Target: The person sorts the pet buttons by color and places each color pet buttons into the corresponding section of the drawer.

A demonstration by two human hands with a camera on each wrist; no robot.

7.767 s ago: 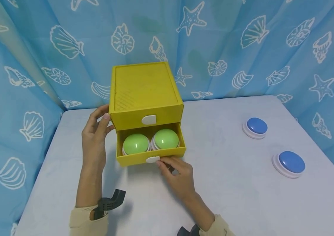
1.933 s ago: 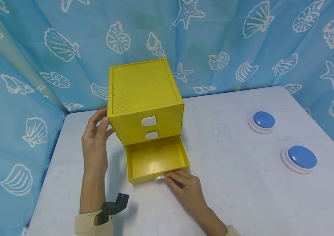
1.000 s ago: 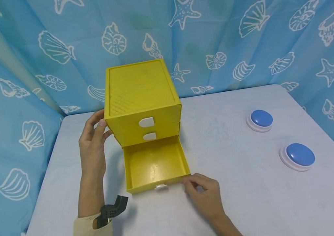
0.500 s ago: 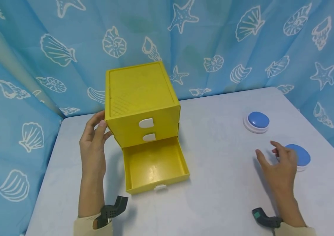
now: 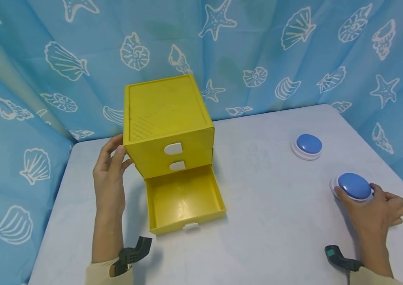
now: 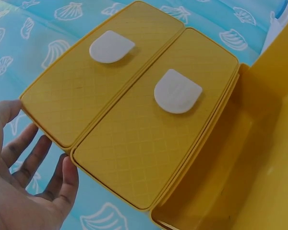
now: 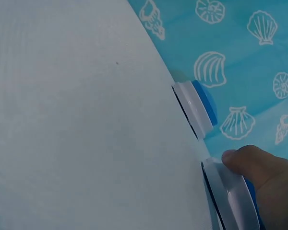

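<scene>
A yellow drawer cabinet (image 5: 167,114) stands on the table, its two upper drawers closed and the empty bottom drawer (image 5: 185,198) pulled out. My left hand (image 5: 110,174) rests at the cabinet's left side, thumb by the top front corner; the left wrist view shows its fingertips (image 6: 69,170) along the side edge. At the far right my right hand (image 5: 372,213) holds the nearer blue push button (image 5: 354,185), thumb and index finger on opposite sides of its white base. In the right wrist view the thumb (image 7: 252,165) lies against that base (image 7: 230,196).
A second blue push button (image 5: 309,143) sits behind the held one on the white table (image 5: 258,221). Blue shell-print curtains (image 5: 258,47) hang close along the back and sides. The open drawer's white handle (image 5: 190,226) juts toward the front.
The middle drawer with two green push buttons was closed and the bottom drawer drawn out. My right hand then left the drawer, moved right and took hold of the nearer blue push button.
</scene>
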